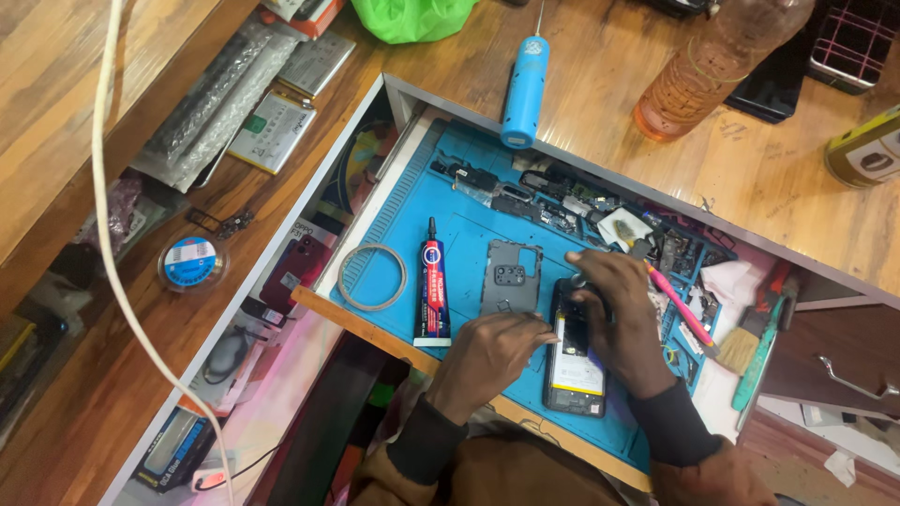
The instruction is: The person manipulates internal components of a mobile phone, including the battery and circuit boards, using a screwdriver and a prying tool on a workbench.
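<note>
Bright, even indoor light falls from above, so the blue mat (469, 234) and the wooden tabletop (609, 75) read clearly, with only short, soft shadows beside the tools. A pale sheen lies on the varnished wood at upper left, and a pinkish glow colours the lower left corner. Focus is sharp centrally; wide-angle bending bows the white cable (108, 234) and the frame edges.
</note>
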